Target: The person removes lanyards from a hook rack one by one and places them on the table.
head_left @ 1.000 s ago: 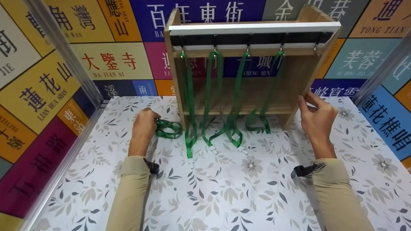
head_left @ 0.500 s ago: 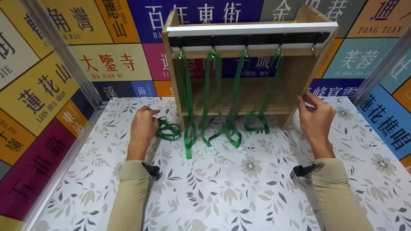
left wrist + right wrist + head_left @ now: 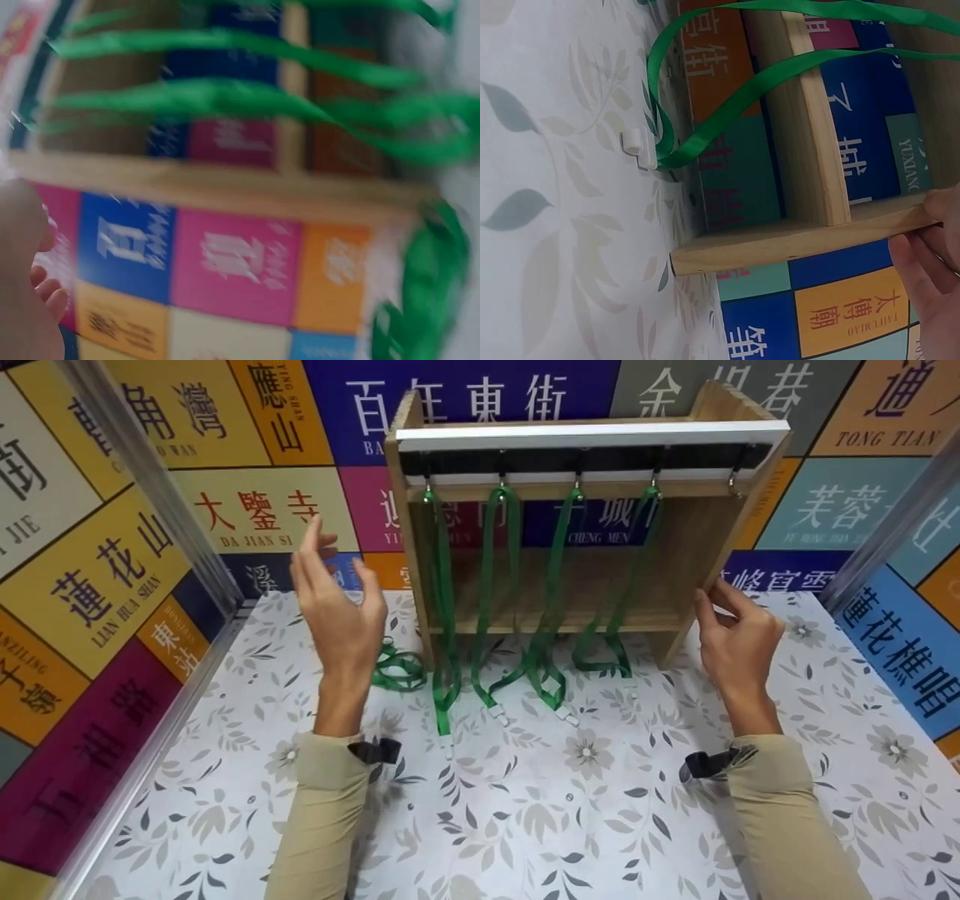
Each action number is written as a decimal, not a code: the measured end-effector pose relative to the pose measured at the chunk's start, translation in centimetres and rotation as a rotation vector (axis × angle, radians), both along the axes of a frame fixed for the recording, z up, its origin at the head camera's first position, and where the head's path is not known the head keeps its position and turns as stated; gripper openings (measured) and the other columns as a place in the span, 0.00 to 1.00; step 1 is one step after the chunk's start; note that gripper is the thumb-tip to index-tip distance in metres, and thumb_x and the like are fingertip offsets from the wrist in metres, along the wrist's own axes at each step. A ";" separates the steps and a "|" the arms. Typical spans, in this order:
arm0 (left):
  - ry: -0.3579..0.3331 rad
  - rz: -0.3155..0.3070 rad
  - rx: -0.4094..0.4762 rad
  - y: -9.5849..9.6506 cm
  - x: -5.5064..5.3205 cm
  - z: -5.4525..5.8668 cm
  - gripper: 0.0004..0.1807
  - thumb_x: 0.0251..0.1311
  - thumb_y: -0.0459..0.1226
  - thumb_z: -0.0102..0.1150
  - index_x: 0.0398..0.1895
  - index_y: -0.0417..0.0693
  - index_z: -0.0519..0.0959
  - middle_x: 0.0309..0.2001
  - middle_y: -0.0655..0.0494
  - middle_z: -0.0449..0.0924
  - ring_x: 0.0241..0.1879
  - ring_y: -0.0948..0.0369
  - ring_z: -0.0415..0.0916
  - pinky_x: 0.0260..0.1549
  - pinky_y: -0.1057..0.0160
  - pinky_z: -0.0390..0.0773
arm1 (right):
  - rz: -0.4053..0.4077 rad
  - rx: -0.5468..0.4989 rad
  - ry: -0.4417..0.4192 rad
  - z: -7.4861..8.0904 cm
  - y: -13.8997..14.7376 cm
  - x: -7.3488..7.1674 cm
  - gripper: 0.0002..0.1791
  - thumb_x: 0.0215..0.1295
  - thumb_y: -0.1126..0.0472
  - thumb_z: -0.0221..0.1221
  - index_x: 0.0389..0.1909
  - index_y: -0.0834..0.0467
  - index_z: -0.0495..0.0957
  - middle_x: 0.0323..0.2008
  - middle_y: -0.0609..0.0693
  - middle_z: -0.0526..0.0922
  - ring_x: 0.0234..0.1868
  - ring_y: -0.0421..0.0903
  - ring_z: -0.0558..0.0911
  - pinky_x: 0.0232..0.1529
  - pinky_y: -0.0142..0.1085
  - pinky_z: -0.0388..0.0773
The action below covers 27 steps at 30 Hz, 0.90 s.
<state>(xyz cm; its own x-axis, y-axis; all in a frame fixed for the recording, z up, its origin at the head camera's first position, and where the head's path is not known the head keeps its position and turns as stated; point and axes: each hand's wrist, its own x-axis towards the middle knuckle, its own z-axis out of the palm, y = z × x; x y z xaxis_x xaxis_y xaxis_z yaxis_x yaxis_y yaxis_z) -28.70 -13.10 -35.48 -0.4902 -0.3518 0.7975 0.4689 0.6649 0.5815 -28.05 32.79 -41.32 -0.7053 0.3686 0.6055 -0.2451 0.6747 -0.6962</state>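
A flower-patterned bench (image 3: 570, 832) carries everything, and on it stands a wooden rack (image 3: 675, 570), its open front facing the person so that the hooks are within reach. The right hand (image 3: 739, 645) pinches the rack's right side edge between thumb and fingers, probably to steady it. The left hand (image 3: 339, 615) is raised beside the rack's left side, fingers loosely spread, holding nothing. Four green straps (image 3: 444, 585) hang in loops from the rack; they seem too long for its height, so their lower ends rest on the bench. A loose green coil (image 3: 400, 671) lies beside the rack's left foot, apparently kept off the hanging row. The rightmost hook (image 3: 736, 484) is bare. White clips (image 3: 566, 716) end the straps.
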 end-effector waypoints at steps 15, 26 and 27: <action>0.083 -0.487 -0.228 16.5 3.0 1.7 0.21 0.75 0.38 0.63 0.65 0.38 0.78 0.60 0.45 0.83 0.62 0.55 0.81 0.69 0.72 0.76 | 0.000 -0.003 0.042 -0.3 -0.1 -0.2 0.20 0.77 0.55 0.67 0.66 0.50 0.86 0.57 0.50 0.91 0.55 0.53 0.93 0.49 0.18 0.83; -0.235 -0.484 -0.351 22.8 1.2 1.0 0.29 0.78 0.47 0.63 0.74 0.40 0.77 0.53 0.47 0.92 0.49 0.60 0.92 0.53 0.70 0.87 | -0.001 -0.020 0.024 -0.3 -0.3 -0.2 0.21 0.77 0.54 0.66 0.67 0.52 0.84 0.59 0.51 0.90 0.57 0.52 0.92 0.52 0.21 0.84; -0.257 -0.470 -0.362 23.0 1.0 1.0 0.29 0.78 0.48 0.63 0.74 0.40 0.77 0.47 0.48 0.93 0.42 0.62 0.92 0.49 0.71 0.88 | -0.003 -0.022 0.033 -0.2 -0.3 -0.2 0.20 0.77 0.55 0.66 0.66 0.52 0.85 0.59 0.51 0.90 0.56 0.53 0.92 0.51 0.21 0.84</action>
